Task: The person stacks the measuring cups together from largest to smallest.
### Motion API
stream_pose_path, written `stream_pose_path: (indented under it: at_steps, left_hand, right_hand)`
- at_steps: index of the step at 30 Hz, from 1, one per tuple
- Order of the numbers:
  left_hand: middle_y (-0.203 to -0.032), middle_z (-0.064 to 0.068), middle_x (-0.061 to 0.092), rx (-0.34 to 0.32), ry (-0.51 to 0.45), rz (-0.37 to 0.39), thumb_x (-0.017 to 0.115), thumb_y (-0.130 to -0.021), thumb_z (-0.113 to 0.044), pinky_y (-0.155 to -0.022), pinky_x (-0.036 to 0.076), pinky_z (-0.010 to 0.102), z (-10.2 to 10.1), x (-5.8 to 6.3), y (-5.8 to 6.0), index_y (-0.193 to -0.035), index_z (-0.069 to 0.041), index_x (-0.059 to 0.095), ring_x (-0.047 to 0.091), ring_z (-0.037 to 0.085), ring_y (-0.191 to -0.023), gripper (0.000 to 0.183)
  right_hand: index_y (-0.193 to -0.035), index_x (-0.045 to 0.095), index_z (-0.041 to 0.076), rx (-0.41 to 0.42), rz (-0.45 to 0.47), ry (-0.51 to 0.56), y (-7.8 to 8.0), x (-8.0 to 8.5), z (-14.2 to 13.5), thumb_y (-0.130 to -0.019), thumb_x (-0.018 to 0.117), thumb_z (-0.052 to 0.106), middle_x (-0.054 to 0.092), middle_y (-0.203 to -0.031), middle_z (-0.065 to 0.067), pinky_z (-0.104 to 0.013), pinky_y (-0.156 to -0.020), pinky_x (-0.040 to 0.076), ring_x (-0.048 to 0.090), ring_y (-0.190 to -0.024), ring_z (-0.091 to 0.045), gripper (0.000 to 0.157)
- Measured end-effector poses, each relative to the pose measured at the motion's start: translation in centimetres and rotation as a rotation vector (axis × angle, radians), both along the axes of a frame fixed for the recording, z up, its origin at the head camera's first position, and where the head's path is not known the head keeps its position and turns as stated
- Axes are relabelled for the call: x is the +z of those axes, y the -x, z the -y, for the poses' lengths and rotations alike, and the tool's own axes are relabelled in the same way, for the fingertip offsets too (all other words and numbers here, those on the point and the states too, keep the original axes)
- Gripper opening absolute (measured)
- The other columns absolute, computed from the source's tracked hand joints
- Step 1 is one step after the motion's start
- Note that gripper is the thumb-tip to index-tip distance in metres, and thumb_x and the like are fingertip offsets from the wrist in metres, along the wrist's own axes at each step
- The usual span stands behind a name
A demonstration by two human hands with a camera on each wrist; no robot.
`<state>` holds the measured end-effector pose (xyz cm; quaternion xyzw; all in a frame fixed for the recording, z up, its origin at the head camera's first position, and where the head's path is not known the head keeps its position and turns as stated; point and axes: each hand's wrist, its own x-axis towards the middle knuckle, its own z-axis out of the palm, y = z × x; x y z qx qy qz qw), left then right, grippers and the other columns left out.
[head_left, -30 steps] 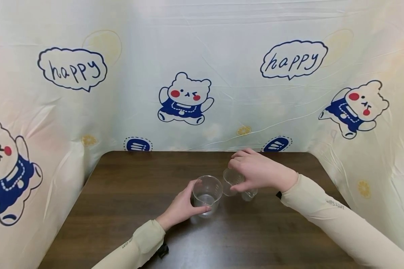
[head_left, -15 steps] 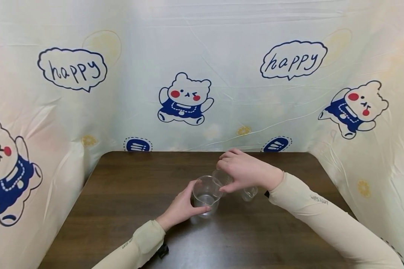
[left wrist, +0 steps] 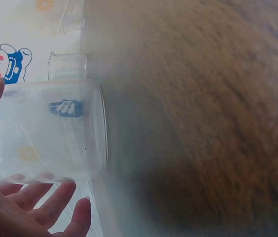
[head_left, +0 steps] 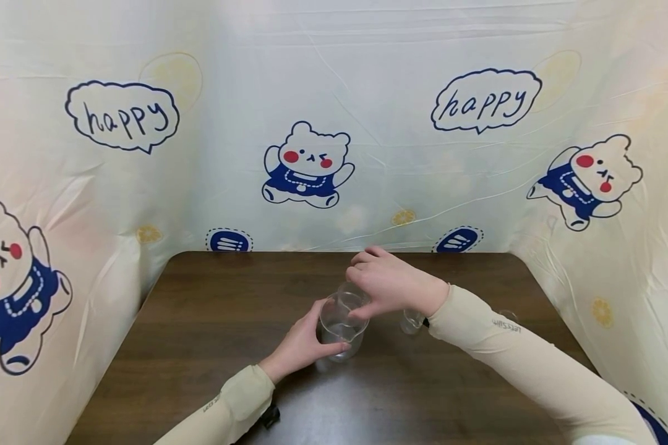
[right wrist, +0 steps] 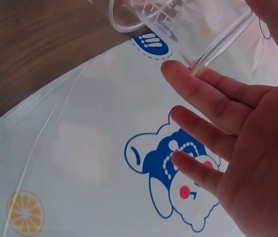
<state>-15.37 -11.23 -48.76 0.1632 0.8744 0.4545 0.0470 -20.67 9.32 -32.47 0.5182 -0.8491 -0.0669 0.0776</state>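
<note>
My left hand (head_left: 302,343) grips a large clear glass beaker (head_left: 342,334), which stands upright on the brown table. In the left wrist view, fingers and thumb lie on either side of that beaker (left wrist: 50,131). My right hand (head_left: 392,281) pinches a medium clear beaker (head_left: 352,299) by its rim, over the mouth of the large one. The right wrist view has this medium beaker (right wrist: 171,22) tilted, with white markings on its side. How far it reaches inside the large beaker I cannot tell. Under the right wrist stands a small beaker (head_left: 409,322).
Behind the right sleeve, part of another clear glass piece (head_left: 508,315) shows on the table (head_left: 211,309). A light curtain (head_left: 389,80) printed with bears hangs around the back and sides of the table.
My right hand has moved left with the medium beaker, from beside the small beaker to over the large one. The left hand and large beaker have stayed in place.
</note>
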Motion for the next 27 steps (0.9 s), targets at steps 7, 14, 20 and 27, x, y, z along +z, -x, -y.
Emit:
stream_pose_path:
  at_steps: [7, 14, 20, 27]
  left_hand:
    - [-0.131, -0.008, 0.047, -0.011, -0.013, 0.014, 0.075, -0.068, -0.057, -0.088, 0.045, 0.043, 0.0, 0.3, -0.1, -0.139, -0.035, 0.027, 0.053, 0.016, -0.109, 0.089]
    - [-0.13, -0.006, 0.048, -0.013, -0.014, 0.008, 0.075, -0.068, -0.058, -0.088, 0.045, 0.042, 0.0, 0.4, -0.1, -0.14, -0.033, 0.027, 0.053, 0.016, -0.109, 0.09]
    - [-0.13, -0.006, 0.048, -0.005, 0.008, 0.004, 0.073, -0.066, -0.063, -0.088, 0.046, 0.041, 0.1, 0.2, 0.1, -0.14, -0.034, 0.027, 0.053, 0.015, -0.109, 0.091]
    - [-0.13, -0.009, 0.048, -0.003, 0.011, 0.029, 0.072, -0.066, -0.065, -0.089, 0.046, 0.039, 0.1, -0.3, 0.1, -0.14, -0.036, 0.026, 0.053, 0.013, -0.11, 0.092]
  right_hand:
    - [-0.092, 0.065, 0.015, 0.0, -0.044, -0.027, 0.1, -1.3, 0.8, -0.072, 0.061, 0.068, 0.066, -0.087, 0.007, -0.042, -0.095, 0.034, 0.053, -0.1, -0.02, 0.057]
    - [-0.091, 0.064, 0.016, 0.016, -0.059, -0.045, 0.0, -2.4, 1.3, -0.071, 0.064, 0.065, 0.064, -0.082, 0.008, -0.042, -0.092, 0.037, 0.053, -0.095, -0.02, 0.053]
    - [-0.095, 0.065, 0.016, 0.007, -0.029, -0.083, -0.2, -3.1, 1.6, -0.073, 0.064, 0.063, 0.066, -0.086, 0.007, -0.043, -0.094, 0.037, 0.054, -0.098, -0.02, 0.053]
    - [-0.099, 0.065, 0.017, 0.011, -0.021, -0.119, -0.1, -4.0, 1.8, -0.073, 0.065, 0.065, 0.066, -0.09, 0.007, -0.042, -0.094, 0.037, 0.055, -0.098, -0.019, 0.055]
